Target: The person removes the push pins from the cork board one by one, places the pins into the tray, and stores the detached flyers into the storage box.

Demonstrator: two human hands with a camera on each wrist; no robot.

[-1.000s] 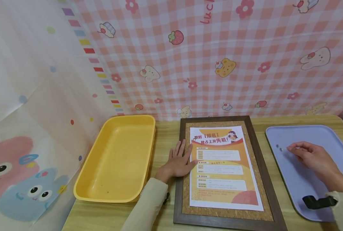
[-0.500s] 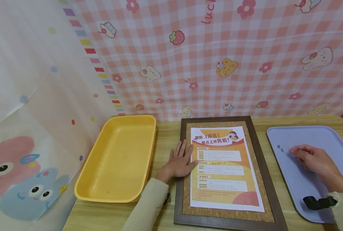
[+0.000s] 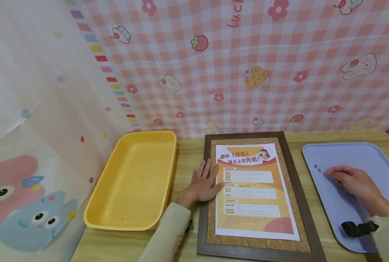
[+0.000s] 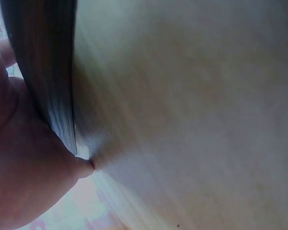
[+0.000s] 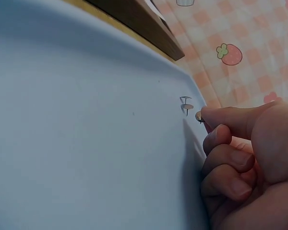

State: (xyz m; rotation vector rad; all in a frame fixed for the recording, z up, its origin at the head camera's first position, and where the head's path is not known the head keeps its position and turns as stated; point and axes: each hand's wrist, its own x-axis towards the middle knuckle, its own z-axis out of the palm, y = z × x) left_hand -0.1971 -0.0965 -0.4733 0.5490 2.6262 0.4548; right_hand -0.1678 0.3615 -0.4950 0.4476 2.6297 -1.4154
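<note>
A cork board (image 3: pixel 256 246) with a dark wooden frame lies on the table, bearing a printed orange poster (image 3: pixel 251 214). One small tack head (image 3: pixel 220 159) shows at the poster's upper left. My left hand (image 3: pixel 202 187) rests with spread fingers across the board's left frame edge, fingertips reaching the poster's margin. Over the lilac tray (image 3: pixel 341 211), my right hand (image 3: pixel 354 182) pinches a brass-coloured thumbtack (image 5: pixel 199 116) at its thumb and index fingertips, the other fingers curled. Two loose thumbtacks (image 5: pixel 186 107) lie on the tray just beyond those fingertips.
A yellow plastic tray (image 3: pixel 132 182) stands left of the board. Behind the wooden table (image 3: pixel 189 153) hangs a pink checked cloth (image 3: pixel 227 91); a white printed cloth (image 3: pixel 43 120) hangs at the left. The lilac tray has a raised rim.
My right hand drew back slightly to the right, then moved left again close to the two loose thumbtacks. The left hand and the board have stayed in place.
</note>
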